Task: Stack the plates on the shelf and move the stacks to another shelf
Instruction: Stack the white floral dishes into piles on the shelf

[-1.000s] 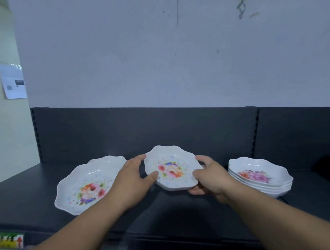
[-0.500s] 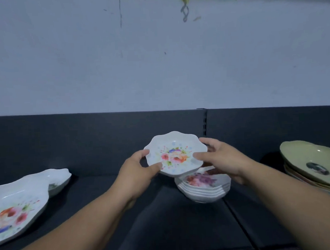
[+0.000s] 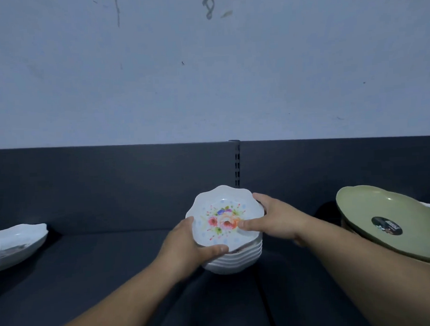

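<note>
A small white scalloped plate with a flower print (image 3: 220, 207) sits tilted on top of a stack of like white plates (image 3: 234, 260) on the dark shelf (image 3: 110, 261). My left hand (image 3: 190, 245) grips the plate's near left rim, thumb on top. My right hand (image 3: 273, 219) holds its right rim, thumb lying across the flower print. The plate leans toward me over the stack; whether it rests fully on the stack is hidden by my hands.
A pile of olive-green plates (image 3: 384, 219) with a dark round sticker stands at the right. Larger white flowered plates (image 3: 17, 240) lie at the far left edge. A dark back panel with a slotted upright (image 3: 237, 164) closes the shelf behind.
Both hands have carried the flowered plate to the right and down onto the stack of white plates. The view has swung right, so the large plates have slid to the left edge.
</note>
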